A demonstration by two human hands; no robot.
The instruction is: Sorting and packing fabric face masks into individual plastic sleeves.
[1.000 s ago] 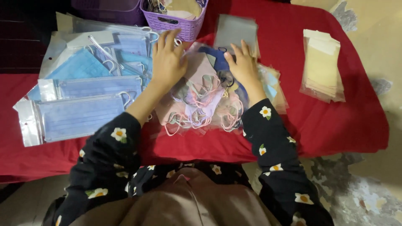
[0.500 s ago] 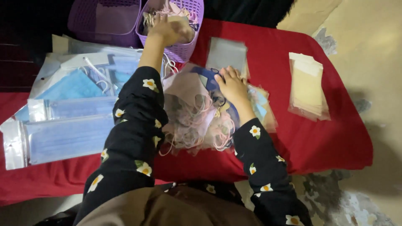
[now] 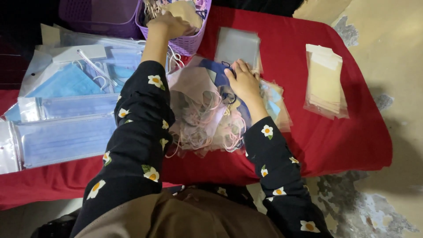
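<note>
The left hand [image 3: 169,24] reaches up into the purple basket [image 3: 189,44] at the far edge of the red cloth [image 3: 317,141], its fingers curled over the loose masks inside; whether they pinch one I cannot tell. The right hand [image 3: 244,83] lies flat, palm down, fingers pressed together, on the mask pile [image 3: 202,119] in the middle of the cloth, fingertips touching the near edge of a stack of clear sleeves [image 3: 236,46]. The pile is a tangle of pink and beige masks with a dark blue one under the hand, their ear loops spilling toward the person. Packed masks in sleeves [image 3: 275,103] lie just beside the right wrist. A stack of beige bags [image 3: 324,81] sits well apart at the right of the cloth. On the left lie blue mask packs [image 3: 66,136], flat in clear bags, with loose blue masks [image 3: 66,83] above them. Both sleeves are black with white flowers
</note>
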